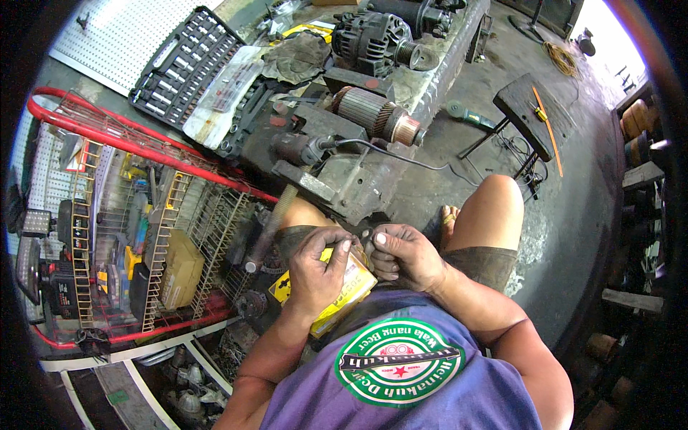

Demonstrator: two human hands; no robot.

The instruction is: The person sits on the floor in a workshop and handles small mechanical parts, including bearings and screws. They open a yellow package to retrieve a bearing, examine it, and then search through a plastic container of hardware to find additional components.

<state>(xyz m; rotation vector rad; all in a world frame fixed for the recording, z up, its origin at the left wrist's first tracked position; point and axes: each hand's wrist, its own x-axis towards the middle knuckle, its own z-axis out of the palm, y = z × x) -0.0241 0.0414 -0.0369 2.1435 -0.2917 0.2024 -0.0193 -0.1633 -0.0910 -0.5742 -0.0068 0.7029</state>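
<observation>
Both hands meet in front of my lap with blackened fingers. My left hand (322, 266) is closed, its thumb pressed against the bent fingers; what it pinches, if anything, is hidden. A yellow packet (342, 304) with a clear window lies under and beside this hand, and I cannot tell whether the fingers grip it. My right hand (407, 255) is curled shut just beside it, thumb on top. A small dark piece (368, 235) shows at its fingertips, too small to name.
Ahead stands a metal workbench with a copper-ended motor armature (369, 115), an alternator (367, 41) and a soldering-iron-like tool with cable. An open socket set (188, 68) leans behind. Red wire rack (143, 136) at left; small stool (527, 115) and angle grinder (469, 115) at right.
</observation>
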